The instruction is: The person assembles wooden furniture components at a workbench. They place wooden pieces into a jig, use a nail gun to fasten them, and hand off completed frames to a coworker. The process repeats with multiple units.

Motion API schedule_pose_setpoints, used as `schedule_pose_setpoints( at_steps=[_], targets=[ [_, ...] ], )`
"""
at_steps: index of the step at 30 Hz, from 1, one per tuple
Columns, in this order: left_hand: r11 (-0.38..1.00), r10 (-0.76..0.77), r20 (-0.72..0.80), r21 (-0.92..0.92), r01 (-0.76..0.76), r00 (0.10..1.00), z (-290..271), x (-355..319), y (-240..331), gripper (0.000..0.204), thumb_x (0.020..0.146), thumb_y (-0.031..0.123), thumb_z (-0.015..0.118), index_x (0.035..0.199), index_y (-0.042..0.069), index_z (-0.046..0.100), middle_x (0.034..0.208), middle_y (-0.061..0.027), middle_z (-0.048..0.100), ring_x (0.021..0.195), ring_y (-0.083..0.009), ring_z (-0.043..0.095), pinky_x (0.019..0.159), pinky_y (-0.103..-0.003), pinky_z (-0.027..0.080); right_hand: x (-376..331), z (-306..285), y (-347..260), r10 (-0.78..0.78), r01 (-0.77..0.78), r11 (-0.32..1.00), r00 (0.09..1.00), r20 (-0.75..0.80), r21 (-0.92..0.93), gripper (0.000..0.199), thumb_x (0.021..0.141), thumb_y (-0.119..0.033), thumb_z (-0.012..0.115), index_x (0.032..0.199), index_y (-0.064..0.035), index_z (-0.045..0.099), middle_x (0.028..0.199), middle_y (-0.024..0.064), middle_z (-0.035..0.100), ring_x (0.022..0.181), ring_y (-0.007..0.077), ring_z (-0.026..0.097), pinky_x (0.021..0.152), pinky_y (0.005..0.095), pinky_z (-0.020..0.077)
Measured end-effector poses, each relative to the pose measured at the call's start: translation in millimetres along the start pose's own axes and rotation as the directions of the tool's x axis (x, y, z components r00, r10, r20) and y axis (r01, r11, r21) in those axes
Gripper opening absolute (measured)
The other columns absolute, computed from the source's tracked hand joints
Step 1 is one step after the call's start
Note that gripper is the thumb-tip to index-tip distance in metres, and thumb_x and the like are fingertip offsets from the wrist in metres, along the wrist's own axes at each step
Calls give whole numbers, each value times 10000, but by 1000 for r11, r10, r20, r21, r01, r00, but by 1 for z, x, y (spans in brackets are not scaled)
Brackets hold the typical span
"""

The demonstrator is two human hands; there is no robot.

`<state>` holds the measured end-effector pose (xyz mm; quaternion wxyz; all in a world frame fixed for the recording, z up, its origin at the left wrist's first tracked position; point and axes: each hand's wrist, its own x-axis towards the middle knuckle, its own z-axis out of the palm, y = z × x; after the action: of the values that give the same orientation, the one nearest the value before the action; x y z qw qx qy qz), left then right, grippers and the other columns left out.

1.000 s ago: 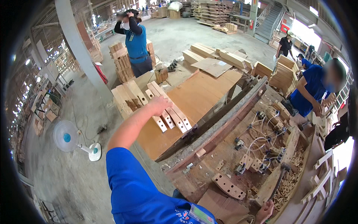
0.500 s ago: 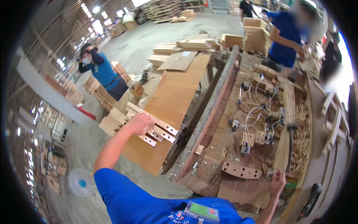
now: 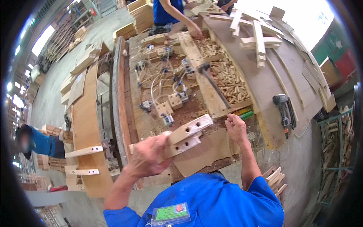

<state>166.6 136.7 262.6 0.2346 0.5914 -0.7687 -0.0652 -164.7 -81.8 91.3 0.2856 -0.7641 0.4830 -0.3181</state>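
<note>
My left hand (image 3: 149,155) is closed around two pale wooden bars (image 3: 184,133) with drilled holes, holding them above the workbench. The bars lie side by side and tilt up to the right. My right hand (image 3: 236,128) is raised at the bench's near right, fingers curled in together; whether anything small is between them cannot be made out. It is close to a green object (image 3: 246,115) and a box of wooden dowels (image 3: 227,81). Below the bars a cardboard sheet (image 3: 204,153) lies on the bench.
A hammer (image 3: 213,85) rests on a plank beside the dowels. Pneumatic fittings with clear hoses (image 3: 162,85) cover the bench's middle. A nail gun (image 3: 283,113) lies at right. Drilled bars (image 3: 84,151) remain on the cardboard-covered table at left. A co-worker's arm (image 3: 177,15) reaches in at the back.
My left hand has lifted two bars off the left table and carried them right, over the bench. The view has turned right. My right hand stays near the bench's right side.
</note>
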Motion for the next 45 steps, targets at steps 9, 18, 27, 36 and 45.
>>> schedule_pose_setpoints(
  at_steps=[9,18,27,36,45],
  targets=[
    [994,-103,333,61,88,937,203,4,28,858,806,394,823,1465,-30,474,975,-160,672,842,-320,711,735,-412,595,76,-35,67,28,-28,986,1000,1,-167,257,941,-197,713,1155,-56,732,1060,174,751,963,373,730,850,459,578],
    [954,-289,337,174,242,896,259,-24,44,861,733,351,842,1470,45,517,976,-114,625,879,-300,648,725,-423,517,169,37,92,139,-54,914,973,185,-402,298,913,-295,739,1134,-95,742,1001,188,766,1011,413,720,906,530,548],
    [896,-442,208,135,422,872,280,-42,44,809,739,297,830,1465,127,518,1045,-113,585,949,-323,600,789,-461,490,143,35,93,215,-221,961,975,54,166,170,919,-90,706,1075,-26,724,872,157,755,786,277,739,743,410,574],
    [917,-397,233,131,376,888,280,-36,42,871,722,345,863,1478,109,500,1075,-126,576,984,-330,594,821,-474,491,184,82,103,222,-225,971,974,-45,-83,139,910,-142,749,1006,-68,680,940,234,743,956,452,718,824,526,552],
    [920,-390,238,76,384,889,279,-38,38,889,714,291,849,1503,128,475,1073,-114,572,993,-320,584,814,-460,486,168,49,97,226,-220,972,972,-68,83,141,914,-94,722,1041,-55,673,867,113,725,789,230,708,743,384,559]
  ],
)
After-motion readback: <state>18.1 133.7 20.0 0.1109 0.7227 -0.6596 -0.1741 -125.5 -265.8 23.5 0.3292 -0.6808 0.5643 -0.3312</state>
